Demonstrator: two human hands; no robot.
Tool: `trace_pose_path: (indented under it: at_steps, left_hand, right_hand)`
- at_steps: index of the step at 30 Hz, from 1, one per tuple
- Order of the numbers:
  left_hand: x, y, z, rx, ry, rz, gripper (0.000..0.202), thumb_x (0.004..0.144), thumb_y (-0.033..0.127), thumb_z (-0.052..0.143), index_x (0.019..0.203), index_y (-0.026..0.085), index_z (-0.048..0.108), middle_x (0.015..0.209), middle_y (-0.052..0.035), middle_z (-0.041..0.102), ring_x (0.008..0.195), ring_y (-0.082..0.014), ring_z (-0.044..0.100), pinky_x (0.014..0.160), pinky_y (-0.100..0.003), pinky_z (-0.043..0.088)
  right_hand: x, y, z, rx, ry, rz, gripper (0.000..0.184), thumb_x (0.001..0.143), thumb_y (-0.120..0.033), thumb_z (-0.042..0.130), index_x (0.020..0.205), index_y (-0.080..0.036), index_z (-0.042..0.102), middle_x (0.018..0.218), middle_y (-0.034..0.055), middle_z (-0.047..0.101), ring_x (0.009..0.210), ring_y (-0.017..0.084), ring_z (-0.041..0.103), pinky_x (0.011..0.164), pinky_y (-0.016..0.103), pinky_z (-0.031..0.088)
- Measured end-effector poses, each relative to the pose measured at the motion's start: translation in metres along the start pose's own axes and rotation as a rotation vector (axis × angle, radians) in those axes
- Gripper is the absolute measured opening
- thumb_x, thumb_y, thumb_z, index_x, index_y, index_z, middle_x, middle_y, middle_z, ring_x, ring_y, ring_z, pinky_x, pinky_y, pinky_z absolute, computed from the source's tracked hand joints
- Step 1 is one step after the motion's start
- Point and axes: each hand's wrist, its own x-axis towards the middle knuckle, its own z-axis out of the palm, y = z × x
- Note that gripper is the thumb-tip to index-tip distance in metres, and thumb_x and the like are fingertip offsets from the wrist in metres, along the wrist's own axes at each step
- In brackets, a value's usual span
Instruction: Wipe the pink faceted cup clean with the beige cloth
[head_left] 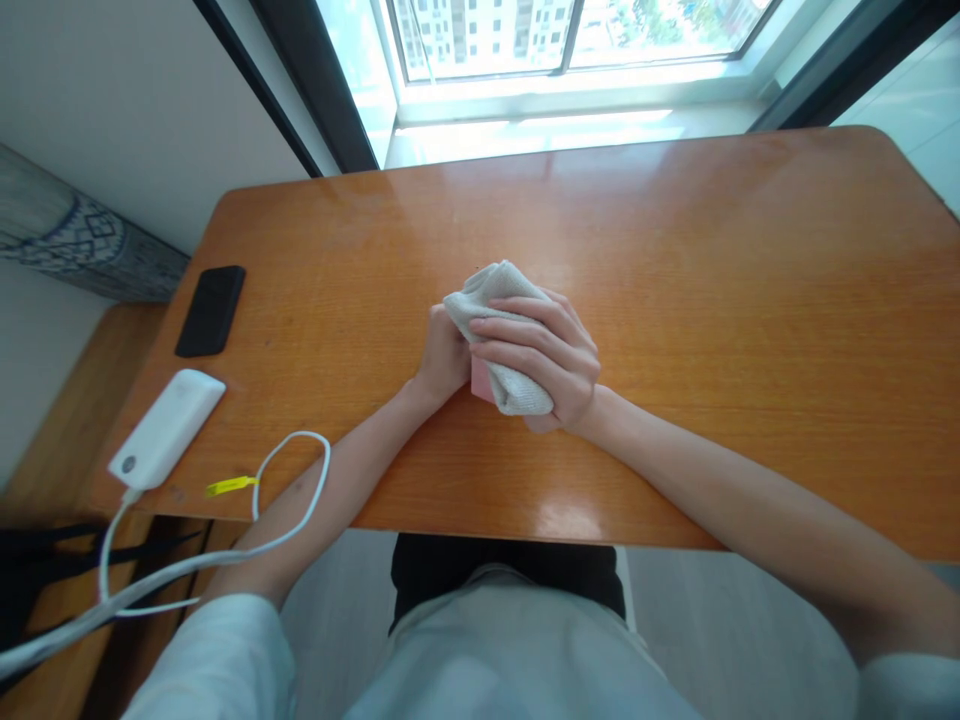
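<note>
My right hand (551, 345) lies over a folded light grey cloth (517, 390), its fingers bent across the top and pressing it down. Under the cloth a pink flat-sided thing (481, 380) shows at its lower left edge; most of it is covered, so its kind is unclear. My left hand (445, 352) is closed around the left side of this pink thing, its fingertips hidden behind the cloth. Both hands are close together over the middle of the wooden table (360, 270), near its front edge.
A black phone (211, 311) lies at the table's left side. Nearer me is a white power bank (166, 430) with a white cable (306, 520) looping over my left forearm, bearing a yellow tag (231, 486). A window (562, 40) is beyond the table's far edge.
</note>
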Motion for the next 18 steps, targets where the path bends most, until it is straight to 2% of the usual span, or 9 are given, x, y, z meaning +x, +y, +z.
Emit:
trace_pose_path:
  at_steps: [2,4,7,10,12,15,18]
  left_hand:
    - [0.001,-0.005,-0.001,0.067,-0.018,0.129,0.049,0.095,0.016,0.081,0.064,0.022,0.044,0.067,0.0049,0.042,0.074,-0.0114,0.036,0.064,-0.032,0.031]
    - [0.001,-0.007,-0.001,0.161,-0.029,0.274,0.050,0.099,0.022,0.077,0.063,0.022,0.043,0.067,0.0043,0.043,0.072,-0.0115,0.034,0.063,-0.032,0.030]
    - [-0.001,-0.002,0.000,0.245,-0.020,0.403,0.048,0.103,0.042,0.074,0.068,0.023,0.048,0.073,0.0023,0.054,0.075,-0.0140,0.044,0.067,-0.033,0.041]
    - [-0.004,0.004,0.001,0.293,0.023,0.458,0.045,0.102,0.063,0.072,0.082,0.025,0.058,0.090,-0.0020,0.069,0.088,-0.0195,0.058,0.082,-0.038,0.056]
    - [-0.005,0.006,0.002,0.308,0.038,0.489,0.046,0.103,0.069,0.067,0.086,0.026,0.061,0.096,-0.0040,0.073,0.093,-0.0215,0.061,0.087,-0.041,0.058]
    - [-0.004,0.009,0.003,0.298,0.058,0.527,0.049,0.107,0.069,0.061,0.084,0.026,0.061,0.091,-0.0034,0.070,0.087,-0.0203,0.062,0.083,-0.041,0.057]
    - [-0.002,0.009,0.004,0.281,0.065,0.529,0.055,0.109,0.068,0.060,0.075,0.025,0.055,0.080,-0.0009,0.061,0.079,-0.0170,0.056,0.074,-0.037,0.053]
  right_hand:
    - [0.001,-0.001,0.000,0.007,0.012,-0.002,0.044,0.117,-0.045,0.042,0.136,-0.032,0.079,0.128,0.0048,0.086,0.127,0.032,0.079,0.107,0.059,0.064]
    - [0.001,-0.001,0.001,0.017,0.028,0.017,0.045,0.117,-0.047,0.041,0.137,-0.031,0.078,0.128,0.0055,0.086,0.127,0.032,0.079,0.106,0.058,0.065]
    - [-0.001,0.001,0.001,0.042,0.045,0.072,0.048,0.116,-0.052,0.042,0.138,-0.029,0.077,0.130,0.0072,0.085,0.129,0.033,0.078,0.106,0.059,0.065]
    - [-0.002,0.002,0.000,0.072,0.067,0.130,0.045,0.116,-0.049,0.042,0.137,-0.030,0.078,0.130,0.0069,0.085,0.128,0.033,0.078,0.108,0.060,0.065]
    - [-0.002,0.002,-0.001,0.089,0.074,0.150,0.042,0.116,-0.048,0.044,0.135,-0.032,0.078,0.129,0.0061,0.085,0.128,0.033,0.078,0.108,0.060,0.065]
    - [-0.001,0.003,-0.001,0.087,0.068,0.141,0.042,0.116,-0.052,0.047,0.136,-0.033,0.079,0.128,0.0056,0.085,0.128,0.034,0.078,0.108,0.061,0.065]
    - [-0.001,0.003,-0.001,0.051,0.063,0.086,0.043,0.116,-0.053,0.046,0.137,-0.033,0.078,0.127,0.0053,0.086,0.127,0.034,0.079,0.106,0.060,0.065]
